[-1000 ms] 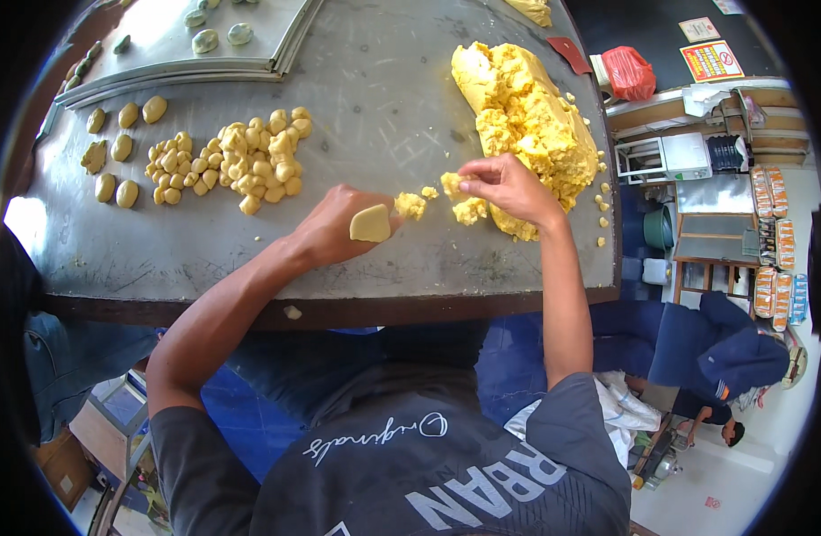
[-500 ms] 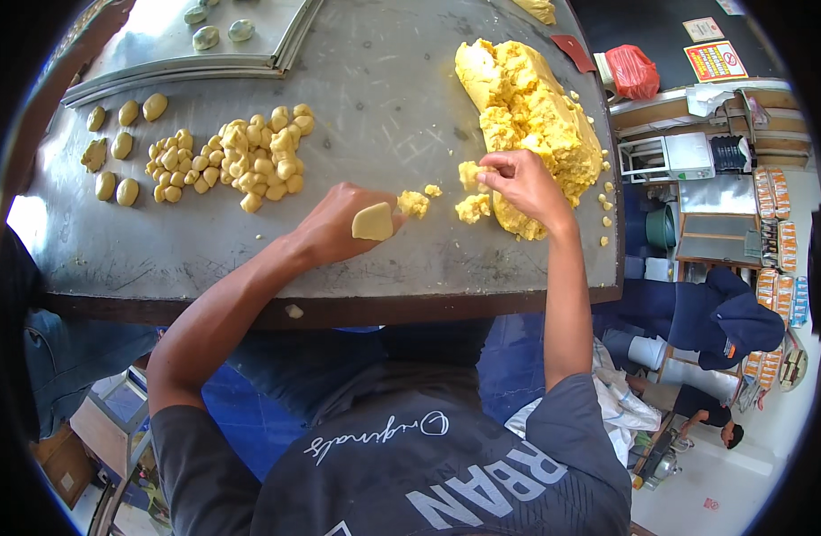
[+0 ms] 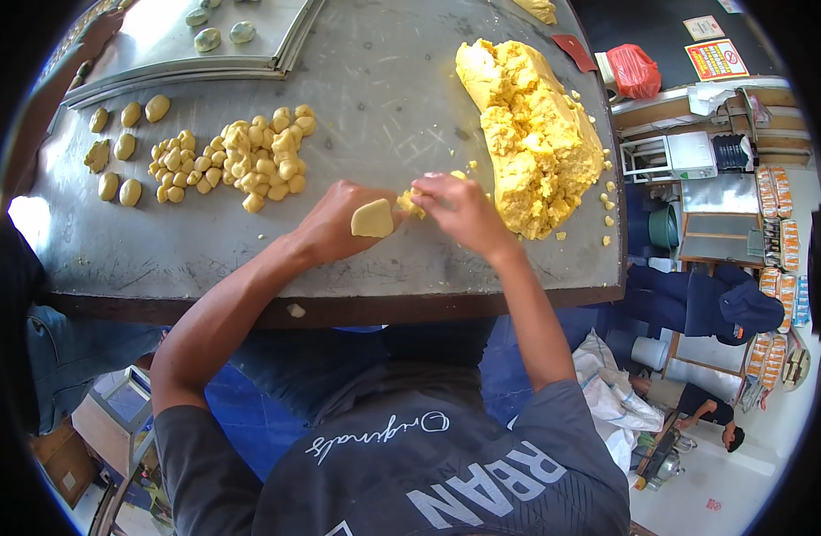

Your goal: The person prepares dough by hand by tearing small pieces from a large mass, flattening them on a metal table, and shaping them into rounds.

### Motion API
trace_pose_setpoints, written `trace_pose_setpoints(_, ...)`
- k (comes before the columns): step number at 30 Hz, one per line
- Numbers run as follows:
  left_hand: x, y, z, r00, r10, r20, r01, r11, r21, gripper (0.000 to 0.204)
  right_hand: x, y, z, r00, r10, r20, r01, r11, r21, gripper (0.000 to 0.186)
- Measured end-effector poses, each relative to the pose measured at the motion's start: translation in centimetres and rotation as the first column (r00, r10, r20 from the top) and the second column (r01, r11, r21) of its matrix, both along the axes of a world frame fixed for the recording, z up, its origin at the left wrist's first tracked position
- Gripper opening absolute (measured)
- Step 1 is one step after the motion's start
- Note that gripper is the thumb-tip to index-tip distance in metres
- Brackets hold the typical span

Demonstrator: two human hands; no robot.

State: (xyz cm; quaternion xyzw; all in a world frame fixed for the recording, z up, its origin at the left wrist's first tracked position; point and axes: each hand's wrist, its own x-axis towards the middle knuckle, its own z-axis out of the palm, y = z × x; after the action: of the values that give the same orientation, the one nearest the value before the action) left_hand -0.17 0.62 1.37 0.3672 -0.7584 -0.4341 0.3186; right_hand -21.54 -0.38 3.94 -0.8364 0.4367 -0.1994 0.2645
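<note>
Over one metal table (image 3: 384, 98), one dough disc (image 3: 372, 220) on the left hand (image 3: 333, 217) could be dropped by tilting; one yellow lump (image 3: 406, 202), at the bunched fingers of the right hand (image 3: 462, 209), could be crumbled by hard pressure. Neither hand's grip can be told. Counted: one yellow mound (image 3: 540, 143), one heap of balls (image 3: 260, 156) too crowded for counting, seven loose dough pieces (image 3: 158, 108).

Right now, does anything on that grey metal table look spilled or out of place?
Yes: small yellow crumbs lie strewn beside the large crumbly yellow mound, and one pale dough scrap is at the dark table edge, away from the clustered dough balls.
</note>
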Motion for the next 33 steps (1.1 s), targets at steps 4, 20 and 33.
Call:
trace_pose_setpoints(4, 0.0, -0.1, 0.3, 0.999, -0.006, 0.034, 0.006, 1.000, 0.010, 0.020, 0.0, 0.7, -1.7, 0.946, 0.038, -0.322, -0.144, 0.938, -0.314, 0.034)
trace_pose_setpoints(20, -0.2, 0.0, -0.4, 0.999, 0.043, -0.011, -0.044, 0.998, -0.050, 0.034, -0.5, -2.2, 0.4, 0.888, 0.082, -0.453, 0.005, 0.982, 0.188, 0.031)
trace_pose_setpoints(33, 0.2, -0.1, -0.7, 0.996, 0.067, -0.058, -0.072, 0.993, -0.092, 0.033, 1.7, 1.6, -0.1, 0.886, 0.164, -0.434, -0.204, 0.978, -0.047, 0.041)
